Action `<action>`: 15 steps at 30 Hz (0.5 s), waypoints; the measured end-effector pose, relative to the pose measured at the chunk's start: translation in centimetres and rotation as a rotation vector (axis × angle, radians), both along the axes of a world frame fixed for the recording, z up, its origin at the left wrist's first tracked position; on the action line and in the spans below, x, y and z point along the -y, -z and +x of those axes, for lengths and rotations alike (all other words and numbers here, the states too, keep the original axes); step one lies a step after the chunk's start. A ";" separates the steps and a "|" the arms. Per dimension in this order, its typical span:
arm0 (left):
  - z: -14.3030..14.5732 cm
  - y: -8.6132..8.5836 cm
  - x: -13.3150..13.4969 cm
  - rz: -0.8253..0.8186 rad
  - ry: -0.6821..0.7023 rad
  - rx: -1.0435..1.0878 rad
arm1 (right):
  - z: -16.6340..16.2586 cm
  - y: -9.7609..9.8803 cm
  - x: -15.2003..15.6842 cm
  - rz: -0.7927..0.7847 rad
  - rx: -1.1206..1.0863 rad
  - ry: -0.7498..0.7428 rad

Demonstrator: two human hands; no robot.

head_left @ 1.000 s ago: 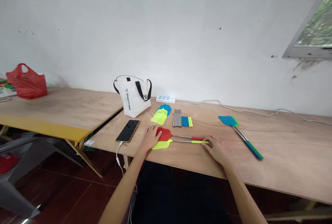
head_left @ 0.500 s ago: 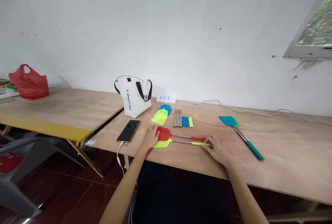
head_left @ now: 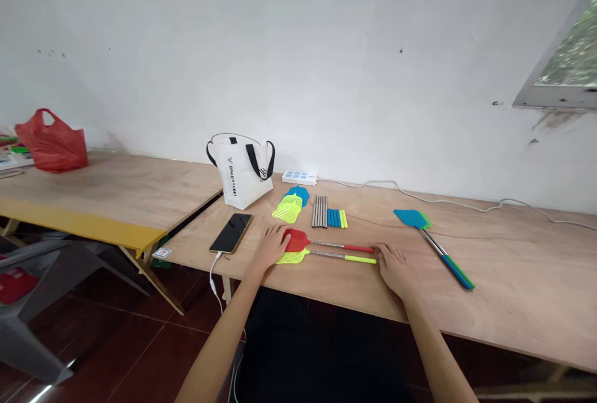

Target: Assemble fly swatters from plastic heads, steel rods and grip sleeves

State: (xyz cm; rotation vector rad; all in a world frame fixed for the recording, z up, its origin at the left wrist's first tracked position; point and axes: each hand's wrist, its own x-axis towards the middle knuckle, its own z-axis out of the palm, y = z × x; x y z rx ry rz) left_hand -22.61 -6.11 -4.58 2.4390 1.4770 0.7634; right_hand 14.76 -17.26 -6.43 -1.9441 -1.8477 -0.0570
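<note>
Two fly swatters lie side by side in front of me, one with a red head (head_left: 295, 240) and red grip, the other with a yellow-green head (head_left: 293, 258) and yellow-green grip (head_left: 360, 259). Both have thin metal rods. My left hand (head_left: 271, 247) rests flat at the left edge of the heads, fingers stretched out, covering part of them. At the other end, my right hand (head_left: 392, 266) lies on the table with its fingers out, fingertips at the end of the red grip (head_left: 358, 249). Part of the right hand's thumb is hard to make out.
Loose yellow-green swatter heads (head_left: 288, 210), blue heads (head_left: 299, 193), metal rods (head_left: 319, 211), and blue grips (head_left: 334, 218) lie behind. Blue and green swatters (head_left: 410, 218) lie right. A phone (head_left: 231, 232), white bag (head_left: 246, 176) and power strip (head_left: 299, 177) are on the table (head_left: 513, 291).
My right hand has shifted slightly, its fingertips moving off the yellow-green grip's end toward the red grip's end. The left hand stays at the heads. The view has tilted a little.
</note>
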 end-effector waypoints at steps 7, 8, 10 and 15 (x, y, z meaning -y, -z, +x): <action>-0.1 0.4 -0.2 0.019 0.001 -0.005 | 0.1 0.1 0.0 -0.006 0.016 -0.003; -0.1 0.4 -0.2 0.021 -0.001 -0.005 | 0.2 0.2 -0.1 -0.003 0.020 -0.004; -0.1 0.4 -0.2 0.028 -0.003 -0.005 | 0.2 0.3 -0.1 0.001 0.035 -0.006; -0.1 0.6 -0.4 0.038 0.001 0.003 | 0.1 0.2 -0.1 0.006 0.059 -0.007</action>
